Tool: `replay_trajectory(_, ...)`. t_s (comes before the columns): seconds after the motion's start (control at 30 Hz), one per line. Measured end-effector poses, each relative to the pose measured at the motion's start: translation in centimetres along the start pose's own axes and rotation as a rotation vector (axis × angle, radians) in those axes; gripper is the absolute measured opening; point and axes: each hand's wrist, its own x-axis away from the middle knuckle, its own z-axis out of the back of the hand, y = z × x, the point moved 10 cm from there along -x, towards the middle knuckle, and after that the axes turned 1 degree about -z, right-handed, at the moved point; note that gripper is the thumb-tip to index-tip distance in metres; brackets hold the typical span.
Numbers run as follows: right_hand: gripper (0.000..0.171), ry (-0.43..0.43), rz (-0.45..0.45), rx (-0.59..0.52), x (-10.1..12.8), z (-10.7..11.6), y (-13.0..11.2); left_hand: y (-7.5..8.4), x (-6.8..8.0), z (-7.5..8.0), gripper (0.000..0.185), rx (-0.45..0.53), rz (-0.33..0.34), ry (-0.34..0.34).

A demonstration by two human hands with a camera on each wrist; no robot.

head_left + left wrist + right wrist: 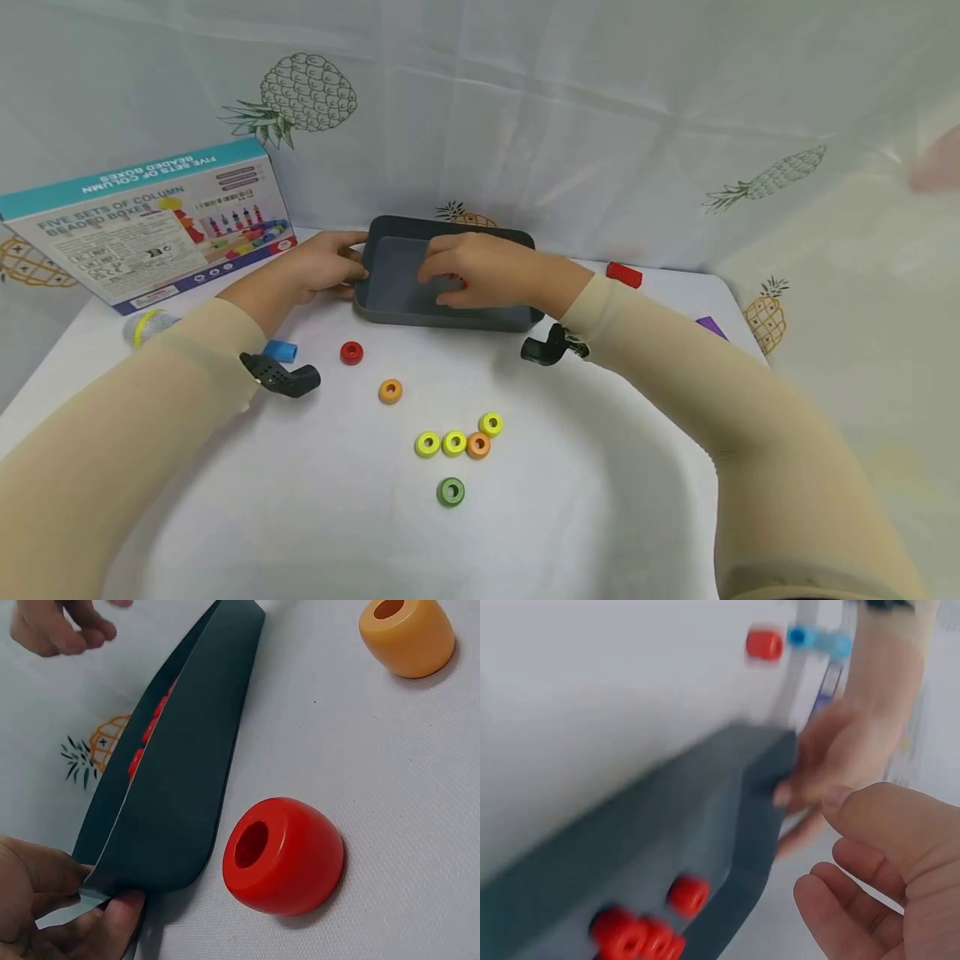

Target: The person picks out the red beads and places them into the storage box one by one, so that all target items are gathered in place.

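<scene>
White pineapple-print cloth bears a grey tray (420,312), left hand (318,268) gripping its corner.

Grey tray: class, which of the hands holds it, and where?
The left hand grips the grey tray at its left corner; the right hand hovers over it, holding nothing.

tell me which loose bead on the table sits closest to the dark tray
The red bead, just off the tray's front left corner near the left hand. The orange bead lies farther out, and the yellow, orange and green cluster farther still.
</scene>
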Motion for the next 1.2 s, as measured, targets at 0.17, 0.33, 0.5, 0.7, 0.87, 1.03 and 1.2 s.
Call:
replay_trajectory(0.17,0.034,-0.04,0.067,-0.008,-0.7,-1.3,-3.8,0.1,0.0,-0.1,0.075,0.005,-0.008,-0.011)
replay_trajectory(0.33,0.037,-0.072,0.082,-0.035,-1.5,-2.8,-6.2,0.1,0.0,0.0,0.075,0.001,-0.009,-0.008)
replay_trajectory(0.5,0.037,-0.078,0.091,-0.077,-2.3,-4.7,-7.1,0.0,-0.2,0.0,0.076,-0.001,-0.01,-0.015)
replay_trajectory(0.7,0.038,-0.064,0.087,-0.063,-3.8,-6.5,-7.2,0.1,-0.2,0.0,0.076,-0.004,-0.019,-0.023)
replay_trajectory(0.87,0.038,-0.067,0.052,-0.031,-5.5,-7.8,-6.9,0.2,-0.2,0.1,0.076,0.0,-0.021,-0.027)
replay_trajectory(1.03,0.04,-0.097,-0.004,0.02,-6.8,-9.3,-6.3,0.2,-0.1,0.0,0.076,0.01,-0.024,-0.038)
replay_trajectory(1.2,0.039,-0.143,-0.024,0.034,-7.5,-10.3,-6.2,0.2,-0.1,-0.2,0.076,0.01,-0.022,-0.041)
